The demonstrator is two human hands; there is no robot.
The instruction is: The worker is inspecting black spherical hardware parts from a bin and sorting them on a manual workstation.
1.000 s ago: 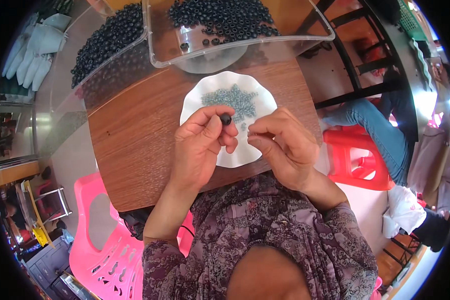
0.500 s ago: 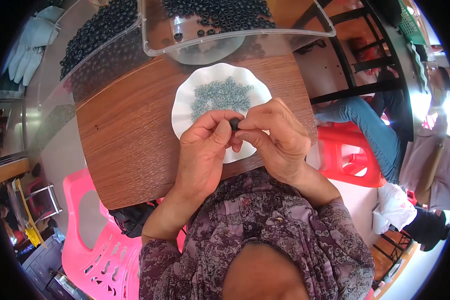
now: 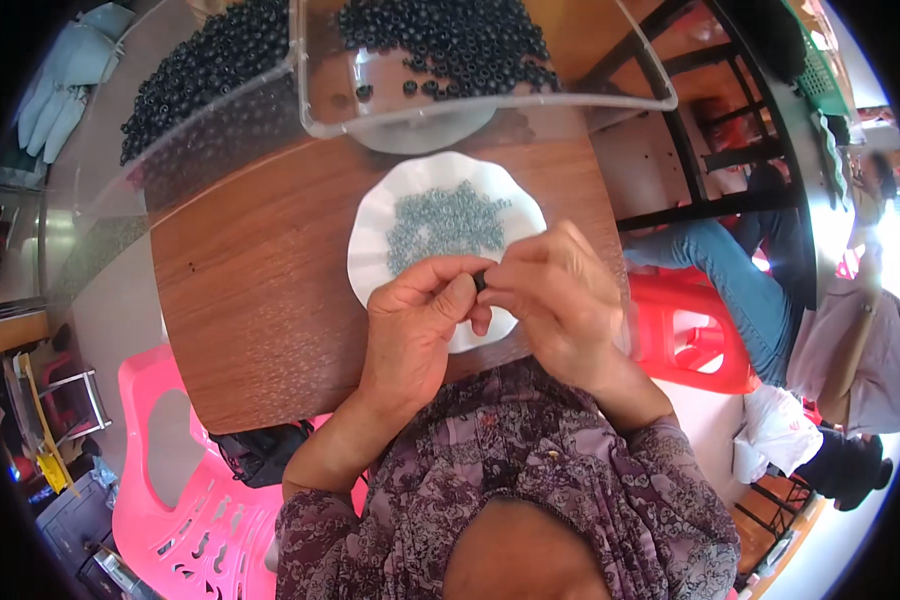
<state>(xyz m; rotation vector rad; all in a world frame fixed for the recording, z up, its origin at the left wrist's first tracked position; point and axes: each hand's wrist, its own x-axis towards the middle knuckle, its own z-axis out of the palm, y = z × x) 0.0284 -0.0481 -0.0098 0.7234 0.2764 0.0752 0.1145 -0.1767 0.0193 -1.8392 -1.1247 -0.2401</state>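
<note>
My left hand [image 3: 410, 325] pinches a small black ring-shaped part [image 3: 481, 281] between thumb and forefinger, above the near edge of a white scalloped plate [image 3: 367, 245]. At the part's right side, my right hand [image 3: 567, 295] has its thumb and fingertips pressed together; whatever lies between them is too small or hidden to make out. Many tiny clear, greenish ring-like pieces [image 3: 445, 225] lie spread on the plate. Similar black ring-shaped parts [image 3: 450, 45] fill part of a clear plastic bin [image 3: 390, 122] beyond it.
A second clear bin of black parts [image 3: 205, 75] stands at the far left. Both bins rest over the wooden table [image 3: 260, 290]. A pink chair [image 3: 185, 520] is at the near left, a red stool [image 3: 685, 335] at the right. A seated person's jeans-covered leg [image 3: 735, 285] shows there.
The whole scene has shifted slightly downward in view. My right fingers have turned a little against the black part, which stays in my left hand's pinch.
</note>
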